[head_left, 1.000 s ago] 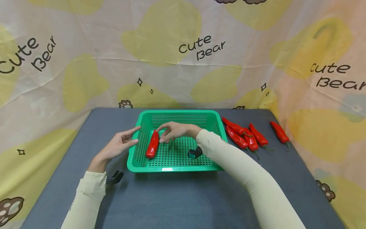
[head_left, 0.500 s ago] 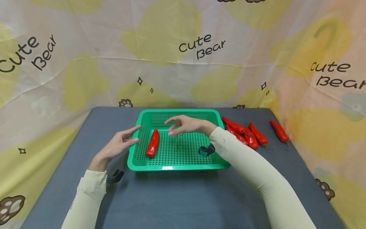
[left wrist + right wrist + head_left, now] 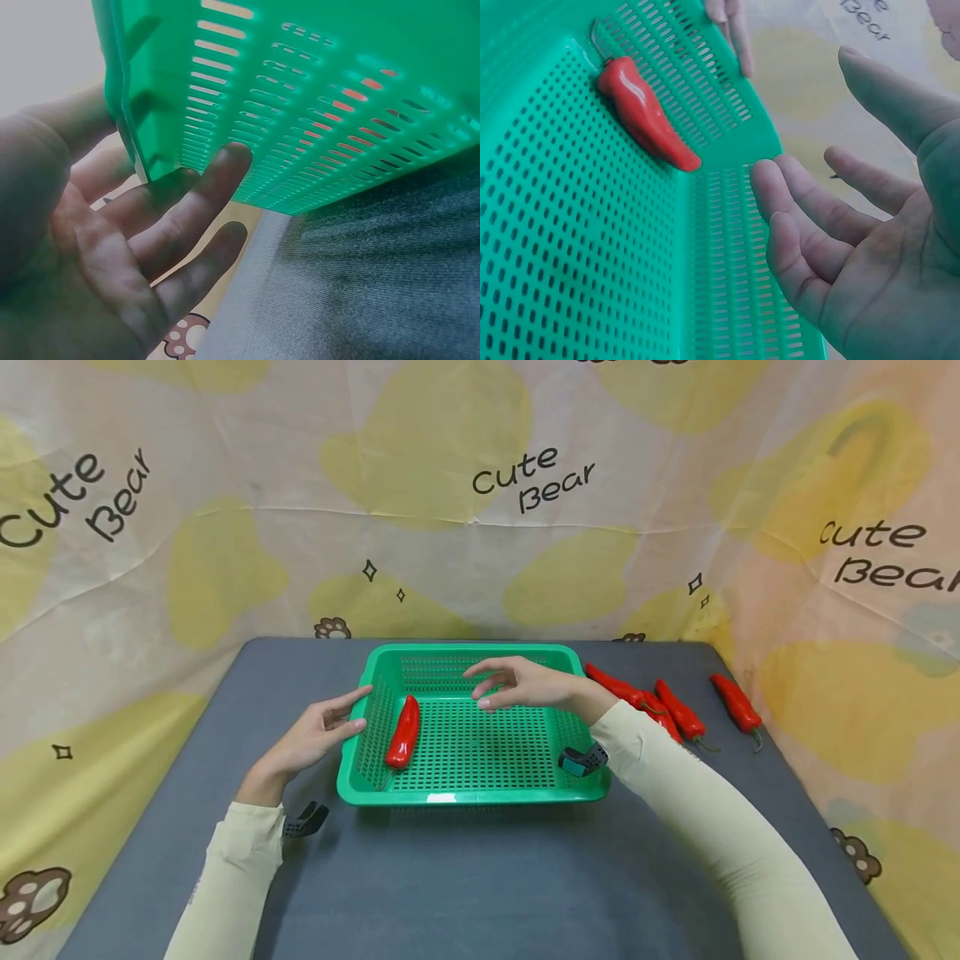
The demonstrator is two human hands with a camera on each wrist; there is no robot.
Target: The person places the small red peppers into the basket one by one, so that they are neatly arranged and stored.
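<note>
The basket (image 3: 480, 797) is viewed forward and down from the head; its 9 o'clock wall (image 3: 375, 747) is faced more closely, outside from the left wrist, inside from the right, the pepper (image 3: 403, 733) being shared by head and right-wrist views.

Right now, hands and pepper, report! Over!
Left hand at basket rim. Right hand empty, above basket. One pepper inside. Right arm partly hides peppers outside.

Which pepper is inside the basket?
The red pepper in the left end of the green basket; the other peppers lie on the table to the right.
</note>
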